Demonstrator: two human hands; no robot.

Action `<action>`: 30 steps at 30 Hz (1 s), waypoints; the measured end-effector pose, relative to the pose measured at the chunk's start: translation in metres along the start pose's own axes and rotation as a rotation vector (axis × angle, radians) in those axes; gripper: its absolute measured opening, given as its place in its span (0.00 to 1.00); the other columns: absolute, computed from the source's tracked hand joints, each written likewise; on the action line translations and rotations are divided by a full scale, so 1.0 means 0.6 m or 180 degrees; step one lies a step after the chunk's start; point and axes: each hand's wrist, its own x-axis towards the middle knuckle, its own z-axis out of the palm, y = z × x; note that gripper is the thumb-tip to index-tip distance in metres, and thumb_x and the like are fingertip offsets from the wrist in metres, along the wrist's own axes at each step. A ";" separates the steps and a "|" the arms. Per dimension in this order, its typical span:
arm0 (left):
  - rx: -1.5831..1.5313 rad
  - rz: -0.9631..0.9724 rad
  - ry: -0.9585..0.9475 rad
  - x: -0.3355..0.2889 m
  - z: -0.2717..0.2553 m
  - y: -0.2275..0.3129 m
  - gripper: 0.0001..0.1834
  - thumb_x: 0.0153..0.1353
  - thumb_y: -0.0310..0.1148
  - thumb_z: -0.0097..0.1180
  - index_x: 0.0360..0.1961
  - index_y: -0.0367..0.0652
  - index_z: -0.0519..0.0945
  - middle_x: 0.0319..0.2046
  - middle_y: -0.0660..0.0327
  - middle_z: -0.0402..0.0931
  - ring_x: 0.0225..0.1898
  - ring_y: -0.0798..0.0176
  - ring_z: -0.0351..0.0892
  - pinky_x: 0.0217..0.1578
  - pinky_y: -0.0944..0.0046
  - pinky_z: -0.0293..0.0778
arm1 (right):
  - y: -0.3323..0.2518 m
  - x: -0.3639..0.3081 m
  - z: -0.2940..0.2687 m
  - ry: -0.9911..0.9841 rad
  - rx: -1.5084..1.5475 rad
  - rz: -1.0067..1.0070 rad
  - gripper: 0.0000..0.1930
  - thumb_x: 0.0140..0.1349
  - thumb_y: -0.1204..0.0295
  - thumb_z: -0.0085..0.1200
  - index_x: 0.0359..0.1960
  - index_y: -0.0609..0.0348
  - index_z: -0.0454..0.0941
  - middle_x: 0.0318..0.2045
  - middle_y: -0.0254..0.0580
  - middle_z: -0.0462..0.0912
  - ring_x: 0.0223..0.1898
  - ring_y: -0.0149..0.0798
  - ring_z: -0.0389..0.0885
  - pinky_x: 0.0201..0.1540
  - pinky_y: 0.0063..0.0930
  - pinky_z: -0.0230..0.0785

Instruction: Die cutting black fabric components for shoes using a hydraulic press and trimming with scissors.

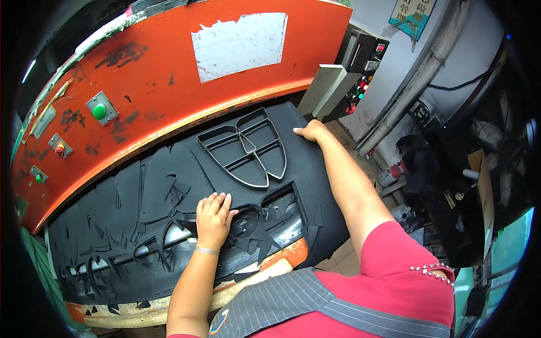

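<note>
Black sheet (pixel 318 180), spread before the orange press (pixel 315 50). Left hand (pixel 214 219): palm down, fingers extended, resting upon it, grasping nothing. Right hand (pixel 312 131): outstretched, thumb over the right-hand edge; whether it pinches cannot be told.

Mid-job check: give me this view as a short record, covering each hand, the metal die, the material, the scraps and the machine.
Left hand: resting on the black sheet, fingers extended, beside the cut-out area
Right hand: at the sheet's right edge; grip unclear
Metal die: open-topped frame with inner dividers, lying on the sheet between the hands, touched by neither
Black sheet: textured, partly cut through
Scraps: black, loose, near the left hand
Machine: orange-red front, green and red buttons
</note>
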 end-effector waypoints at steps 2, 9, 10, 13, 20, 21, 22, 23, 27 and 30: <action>0.0021 -0.0014 0.0002 0.000 0.000 -0.001 0.24 0.46 0.38 0.65 0.45 0.41 0.79 0.45 0.57 0.76 0.50 0.52 0.73 0.52 0.52 0.66 | 0.006 0.006 0.006 -0.0215 0.0559 -0.0006 0.36 0.51 0.51 0.64 0.53 0.71 0.72 0.55 0.59 0.73 0.57 0.51 0.73 0.57 0.39 0.66; 0.0020 -0.0011 0.0062 0.027 0.025 0.000 0.24 0.46 0.38 0.65 0.46 0.43 0.79 0.45 0.59 0.76 0.51 0.53 0.73 0.52 0.52 0.65 | 0.011 0.039 0.015 0.0937 0.0298 -0.0481 0.35 0.50 0.60 0.66 0.55 0.71 0.69 0.49 0.59 0.77 0.54 0.50 0.75 0.56 0.36 0.67; 0.0022 0.0005 0.0069 0.037 0.029 0.003 0.25 0.45 0.37 0.66 0.46 0.43 0.79 0.45 0.59 0.77 0.51 0.53 0.73 0.52 0.53 0.65 | 0.013 0.044 0.002 0.0978 0.0365 -0.0397 0.38 0.50 0.55 0.65 0.59 0.64 0.66 0.51 0.58 0.75 0.56 0.54 0.72 0.57 0.40 0.65; -0.0204 -0.0066 0.0043 0.022 0.025 -0.004 0.25 0.44 0.36 0.66 0.47 0.42 0.79 0.45 0.58 0.77 0.51 0.53 0.74 0.52 0.53 0.66 | -0.008 -0.025 0.008 0.1311 0.0032 -0.2080 0.45 0.48 0.49 0.64 0.65 0.53 0.58 0.63 0.55 0.60 0.65 0.54 0.56 0.66 0.44 0.51; -0.0435 -0.0385 0.0013 0.009 0.013 0.003 0.31 0.44 0.37 0.66 0.51 0.39 0.75 0.50 0.54 0.72 0.51 0.50 0.71 0.53 0.54 0.65 | 0.023 -0.164 0.048 -0.0299 0.0131 -0.2452 0.44 0.28 0.56 0.75 0.54 0.51 0.72 0.67 0.68 0.46 0.71 0.58 0.41 0.71 0.47 0.33; -0.0419 -0.0350 -0.0016 0.008 0.013 0.003 0.31 0.44 0.38 0.66 0.52 0.39 0.75 0.50 0.54 0.72 0.51 0.50 0.70 0.53 0.54 0.65 | 0.026 -0.158 0.055 -0.0312 0.0115 -0.2489 0.44 0.28 0.56 0.75 0.54 0.51 0.72 0.67 0.68 0.46 0.71 0.58 0.41 0.71 0.47 0.33; -0.0438 -0.0395 -0.0085 0.006 0.013 0.006 0.31 0.45 0.38 0.66 0.52 0.39 0.75 0.50 0.54 0.72 0.51 0.50 0.70 0.54 0.55 0.65 | 0.036 -0.143 0.064 -0.0339 0.0013 -0.2705 0.37 0.28 0.58 0.76 0.45 0.52 0.73 0.66 0.67 0.51 0.70 0.59 0.42 0.71 0.47 0.35; -0.0415 -0.0431 -0.0075 0.002 0.012 0.006 0.31 0.45 0.38 0.66 0.52 0.39 0.75 0.50 0.54 0.72 0.51 0.50 0.70 0.54 0.55 0.65 | 0.028 -0.150 0.066 -0.0376 -0.0085 -0.2919 0.31 0.29 0.59 0.76 0.37 0.54 0.75 0.64 0.66 0.57 0.70 0.61 0.43 0.70 0.46 0.37; -0.0407 -0.0464 -0.0063 -0.004 0.008 0.005 0.32 0.44 0.38 0.67 0.52 0.38 0.75 0.53 0.53 0.71 0.53 0.51 0.70 0.54 0.55 0.64 | 0.004 -0.178 0.108 -0.0083 0.0768 -0.2972 0.27 0.30 0.58 0.75 0.29 0.55 0.73 0.60 0.74 0.61 0.68 0.63 0.49 0.70 0.46 0.39; -0.0379 -0.0439 -0.0182 -0.005 0.009 0.005 0.33 0.42 0.38 0.68 0.51 0.36 0.74 0.55 0.53 0.70 0.55 0.53 0.69 0.55 0.55 0.63 | 0.004 -0.199 0.136 0.0207 0.0711 -0.3034 0.27 0.30 0.57 0.75 0.29 0.55 0.73 0.60 0.78 0.57 0.68 0.63 0.48 0.70 0.45 0.40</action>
